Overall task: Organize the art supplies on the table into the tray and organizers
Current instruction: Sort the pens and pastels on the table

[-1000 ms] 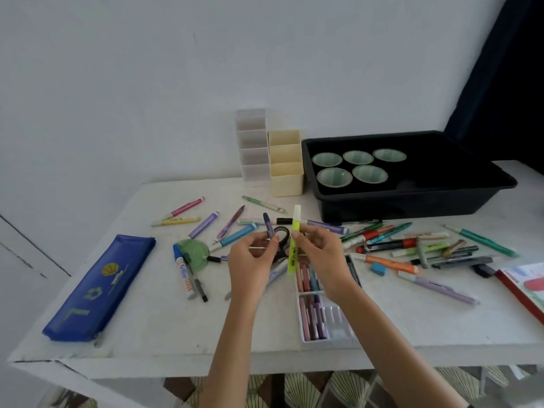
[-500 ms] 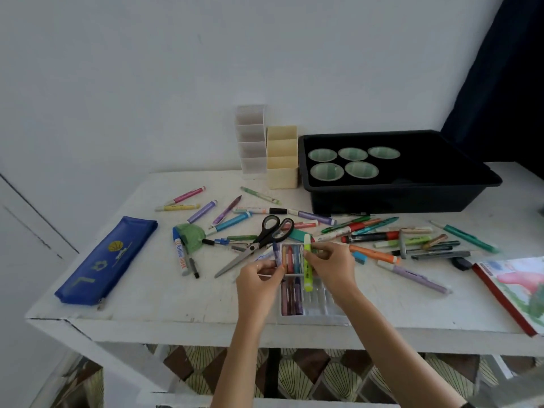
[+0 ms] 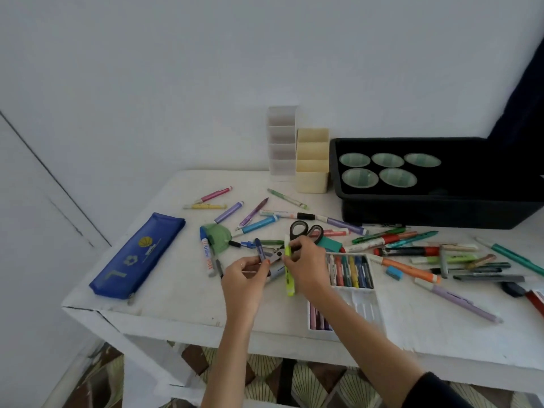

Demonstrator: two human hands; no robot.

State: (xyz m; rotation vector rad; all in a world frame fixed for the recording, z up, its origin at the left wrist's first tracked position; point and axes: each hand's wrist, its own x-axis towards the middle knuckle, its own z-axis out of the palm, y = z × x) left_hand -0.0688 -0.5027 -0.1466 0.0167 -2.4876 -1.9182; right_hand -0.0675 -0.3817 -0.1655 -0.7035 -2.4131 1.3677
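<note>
My right hand [image 3: 306,265] pinches a yellow-green highlighter [image 3: 289,276], held upright over the table's middle. My left hand [image 3: 245,273] grips a small blue pen [image 3: 259,249] just to its left. Black-handled scissors [image 3: 304,231] lie right behind both hands. A white crayon box [image 3: 350,270] with several crayons sits to the right of my right hand. Many markers and pens are scattered over the white table [image 3: 176,301]. The black tray [image 3: 426,207] with several green cups stands at the back right. A clear organizer [image 3: 282,148] and a cream organizer [image 3: 312,160] stand beside it.
A blue pencil case [image 3: 138,257] lies at the table's left. A green round item [image 3: 217,238] and a white-and-blue marker [image 3: 206,251] lie behind my left hand. A teal eraser [image 3: 329,244] sits by the scissors. A red-edged book [image 3: 537,301] pokes in at the right edge.
The view has swung left, so the table sits further right. Both hands still hold the highlighter and blue pen, now in front of the scissors instead of over the crayon box.
</note>
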